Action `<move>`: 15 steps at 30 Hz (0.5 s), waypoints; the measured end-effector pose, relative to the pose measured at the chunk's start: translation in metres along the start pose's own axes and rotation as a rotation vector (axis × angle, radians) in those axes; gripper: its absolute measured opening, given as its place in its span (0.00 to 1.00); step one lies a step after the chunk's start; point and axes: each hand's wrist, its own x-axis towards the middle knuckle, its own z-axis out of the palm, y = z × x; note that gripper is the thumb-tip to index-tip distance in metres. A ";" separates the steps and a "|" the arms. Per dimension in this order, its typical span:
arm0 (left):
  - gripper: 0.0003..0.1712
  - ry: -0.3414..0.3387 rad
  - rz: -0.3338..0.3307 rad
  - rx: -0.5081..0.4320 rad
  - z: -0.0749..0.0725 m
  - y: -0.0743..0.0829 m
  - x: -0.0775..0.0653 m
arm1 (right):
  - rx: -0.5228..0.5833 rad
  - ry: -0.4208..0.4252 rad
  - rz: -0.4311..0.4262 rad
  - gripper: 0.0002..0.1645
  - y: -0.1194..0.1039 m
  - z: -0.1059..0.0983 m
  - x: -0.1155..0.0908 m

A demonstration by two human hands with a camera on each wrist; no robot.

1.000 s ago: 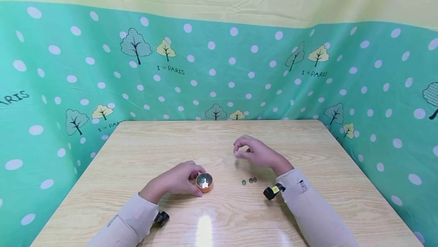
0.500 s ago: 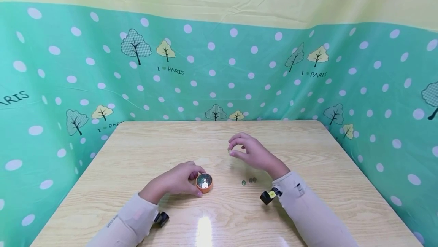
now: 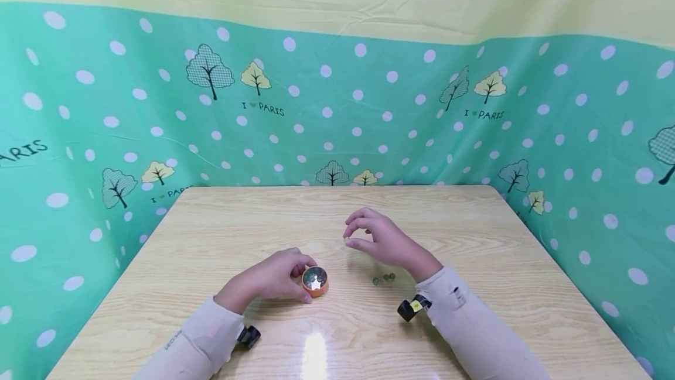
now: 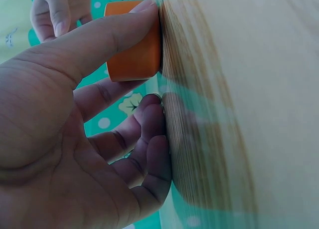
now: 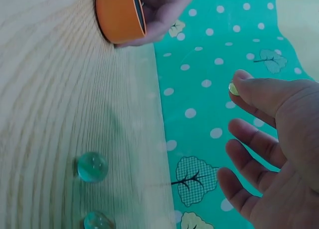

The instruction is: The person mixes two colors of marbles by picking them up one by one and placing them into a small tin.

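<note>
A small round orange cup (image 3: 316, 294) stands upright on the table, dark inside, with greenish shapes and a bright glint in it. My left hand (image 3: 276, 276) holds its side between thumb and forefinger; in the left wrist view the thumb lies along the orange wall (image 4: 134, 64) and the other fingers curl beside it. Above the table, behind and right of the cup, my right hand (image 3: 381, 238) pinches a pale yellow-green glass marble (image 5: 233, 89) between thumb and forefinger, its other fingers loosely bent. A green marble (image 3: 375, 281) lies on the wood below that hand.
Two darker marbles (image 3: 389, 277) sit side by side just right of the green one. The wooden table (image 3: 237, 216) reaches back to a green dotted cloth (image 3: 327, 110) hanging behind and at both sides. Each sleeve carries a black wrist camera (image 3: 407, 310).
My right hand has moved left with the pinched marble, coming nearer the cup and lately a little lower. The left hand and cup stay put, as do the marbles on the table.
</note>
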 end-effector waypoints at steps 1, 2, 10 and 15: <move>0.33 -0.001 0.000 0.000 0.000 0.000 0.000 | -0.003 0.001 -0.004 0.05 -0.002 0.000 0.000; 0.33 -0.001 0.000 0.000 0.000 0.000 0.000 | -0.006 0.000 -0.007 0.05 -0.003 0.001 0.000; 0.33 0.001 0.002 0.002 0.001 -0.001 0.001 | -0.045 -0.027 -0.028 0.05 -0.016 0.006 -0.001; 0.34 -0.007 -0.007 -0.006 -0.001 0.001 0.001 | -0.057 -0.030 -0.032 0.05 -0.023 0.009 -0.001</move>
